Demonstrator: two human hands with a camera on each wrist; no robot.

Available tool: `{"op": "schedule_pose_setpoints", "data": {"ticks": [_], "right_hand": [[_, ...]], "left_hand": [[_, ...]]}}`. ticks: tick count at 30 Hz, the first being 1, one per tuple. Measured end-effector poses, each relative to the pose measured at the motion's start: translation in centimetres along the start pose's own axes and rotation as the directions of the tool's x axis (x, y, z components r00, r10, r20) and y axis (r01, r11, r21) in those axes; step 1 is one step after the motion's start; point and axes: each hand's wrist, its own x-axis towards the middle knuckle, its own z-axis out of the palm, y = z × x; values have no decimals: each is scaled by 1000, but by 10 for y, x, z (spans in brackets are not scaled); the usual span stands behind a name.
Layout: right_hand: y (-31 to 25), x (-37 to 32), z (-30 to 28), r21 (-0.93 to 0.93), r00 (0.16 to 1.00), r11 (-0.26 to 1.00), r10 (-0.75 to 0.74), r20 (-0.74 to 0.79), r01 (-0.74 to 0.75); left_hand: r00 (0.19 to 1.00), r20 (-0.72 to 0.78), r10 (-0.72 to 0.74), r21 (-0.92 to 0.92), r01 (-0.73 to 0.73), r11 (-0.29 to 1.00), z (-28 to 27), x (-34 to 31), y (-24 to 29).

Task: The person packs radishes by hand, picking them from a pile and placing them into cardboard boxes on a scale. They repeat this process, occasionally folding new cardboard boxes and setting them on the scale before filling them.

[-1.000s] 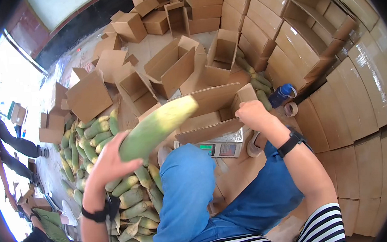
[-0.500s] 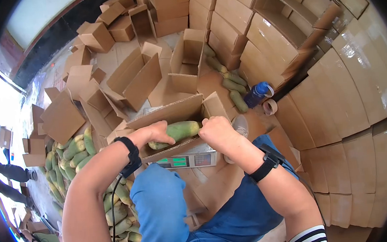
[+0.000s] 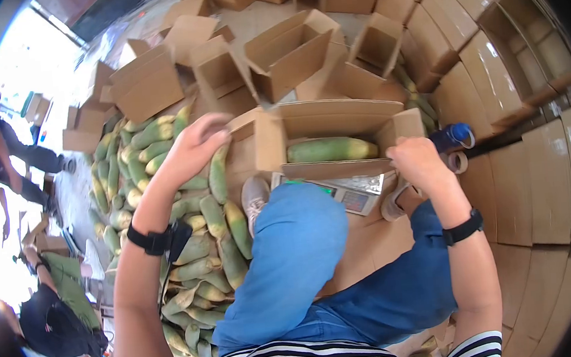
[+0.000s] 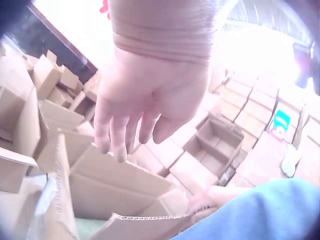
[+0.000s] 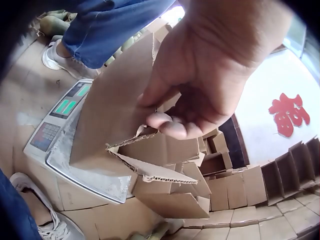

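Observation:
One large green radish (image 3: 333, 150) with a yellowish end lies lengthwise inside an open cardboard box (image 3: 345, 168). The box stands on a digital scale (image 5: 67, 107) with lit green displays. My right hand (image 3: 420, 161) pinches the box wall near its right corner, thumb on one side and curled fingers on the other in the right wrist view (image 5: 195, 95). Left of the box, my left hand (image 3: 196, 150) is held in the air over the radish pile (image 3: 201, 259), blurred in the head view. Its fingers hang loosely with nothing in them in the left wrist view (image 4: 150, 95).
Other open boxes (image 3: 289, 54) stand beyond the scale. Stacked cartons (image 3: 532, 159) form a wall at the right. A blue bottle (image 3: 453, 136) and a tape roll (image 3: 457, 162) are beside the right foot. People (image 3: 58, 310) are at the far left.
The left hand has carried the radish into the box, let go of it and moved back left toward the pile. The right hand has stayed at the box's right end.

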Motion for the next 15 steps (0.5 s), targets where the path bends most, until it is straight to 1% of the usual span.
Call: {"op": "schedule_pose_setpoints", "data": {"ticks": [1,2,3,4,5,6,7,8,10,11,13,15], "right_hand": [[2,0,-1,21,1000,1000,-13,2,13],[2,0,-4,16,1000,999,-31,-3,31],[1,0,-6,27,1000,999,-18,20,17],[0,1,-8,37,999,999,-3,44,2],[-1,2,-10,31,999,999,-19,43,18],[-2,2,-11,25,998,1000,-8,55,7],[-2,2,-12,17,998,1000,4,70,-5],[-3,2,-12,18,995,999,31,95,-33],[-3,3,-15,21,995,999,23,98,-25],[-3,2,-15,30,995,999,25,99,-28],[-2,4,-16,42,993,999,19,119,-24],[-1,4,-15,55,990,998,29,134,-37]], "left_hand": [[988,-99,-116,39,121,992,-15,-29,-30],[954,-199,-224,63,240,969,-27,-60,-61],[905,-262,-336,127,377,917,-33,-94,-103],[838,-328,-436,178,508,843,-31,-127,-137],[778,-342,-527,192,606,772,-23,-155,-153],[767,-305,-565,171,628,759,-14,-187,-194],[733,-264,-627,142,672,727,3,-214,-233],[696,-219,-684,116,714,690,17,-235,-256],[678,-194,-708,107,733,672,49,-243,-221],[666,-192,-721,94,744,662,66,-247,-219],[637,-206,-743,405,746,528,93,-254,-219],[719,-167,-675,456,663,593,110,-261,-204]]}}
